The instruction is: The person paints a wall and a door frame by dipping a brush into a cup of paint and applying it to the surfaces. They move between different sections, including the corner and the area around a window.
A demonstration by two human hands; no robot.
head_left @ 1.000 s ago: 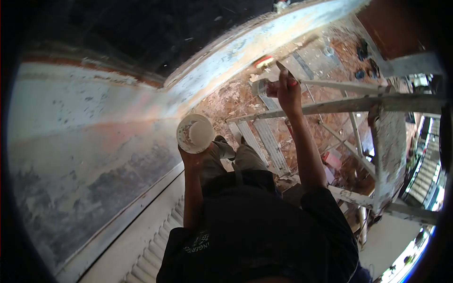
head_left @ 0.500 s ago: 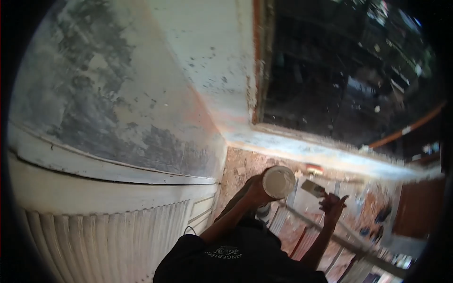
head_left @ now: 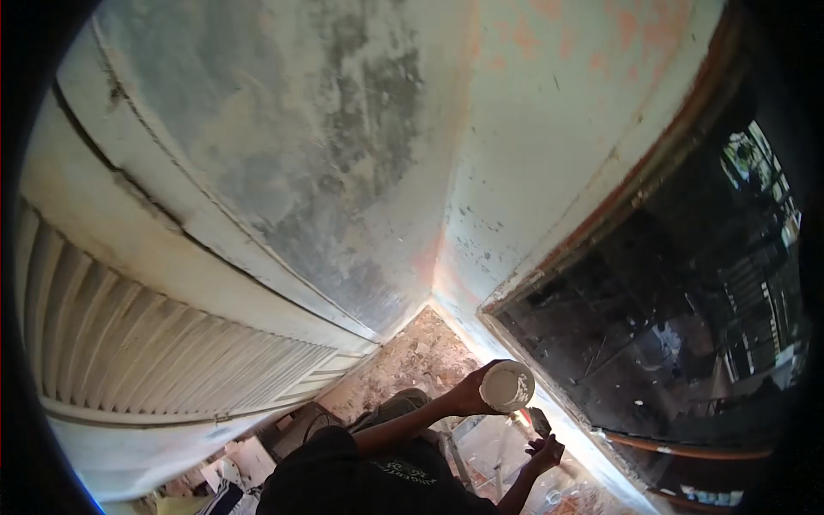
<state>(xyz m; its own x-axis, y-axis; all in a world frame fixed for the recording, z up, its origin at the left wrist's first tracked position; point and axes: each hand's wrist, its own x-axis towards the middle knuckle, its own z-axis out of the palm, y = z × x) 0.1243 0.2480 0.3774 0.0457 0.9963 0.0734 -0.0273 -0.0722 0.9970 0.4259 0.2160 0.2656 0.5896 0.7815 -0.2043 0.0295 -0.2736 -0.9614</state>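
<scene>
My left hand (head_left: 471, 396) holds a small round white container (head_left: 507, 385) with white paint or paste inside, raised in front of my chest. My right hand (head_left: 544, 448) grips a paintbrush (head_left: 538, 422) with its bristles pointing up, just below and to the right of the container. Both hands are low in the view, near the corner where a patchy grey-white wall (head_left: 343, 154) meets a dark glass window (head_left: 678, 335).
A ribbed white shutter (head_left: 146, 352) runs along the left. The window has a rust-coloured frame (head_left: 601, 232). Below me lie a speckled floor (head_left: 412, 356) and ladder rungs (head_left: 459, 463). My dark shirt (head_left: 369, 481) fills the bottom edge.
The view has swung upward and around, from the floor and ladder to the wall and window. Both hands keep the container and the brush and now sit lower in view.
</scene>
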